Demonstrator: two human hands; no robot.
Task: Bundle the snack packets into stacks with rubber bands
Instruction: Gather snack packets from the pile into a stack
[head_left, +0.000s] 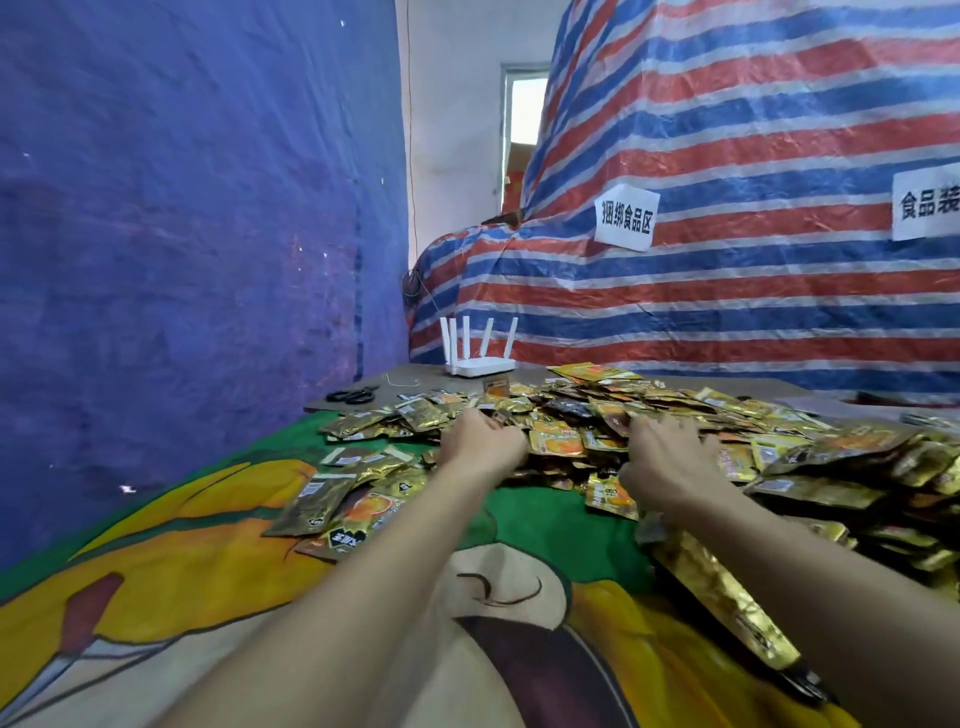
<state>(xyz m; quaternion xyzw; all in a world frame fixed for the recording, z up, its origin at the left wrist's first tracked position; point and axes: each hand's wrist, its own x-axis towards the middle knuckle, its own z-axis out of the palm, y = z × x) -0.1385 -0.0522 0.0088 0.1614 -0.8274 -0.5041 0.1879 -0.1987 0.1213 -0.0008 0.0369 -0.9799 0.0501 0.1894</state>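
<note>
The left hand (483, 441) is bent over the near edge of the heap, with its fingertips tucked down among the packets. I cannot tell if it has hold of one. The right hand (670, 457) lies on the heap with its fingers spread out. It is open and grips nothing.

The snack packets (597, 415) are right in front of both hands, in one big shiny gold heap. The heap runs from left to right across the worktop (415, 375), and it is much thicker on the right. So the right hand is nearer the fat part. The left hand is at the thin end, where a few loose packets (332, 499) lie flat beside the left arm. To make a stack, I think the hands must pull some packets toward the body and line them up the same way.

I see no rubber bands for sure. A thin white loop (405, 383) lies near the black scissors (352, 396) at the far end — it may just be string.

Under it all is a green and yellow cartoon cloth (208, 545). A white router (480, 364) stands behind the heap. A paper sign (626, 218) on the striped sheet (727, 130) reads "捆绑食品区". A second sign (927, 205) is cut off and shows "食品装". The words on the packets are too small to read.
</note>
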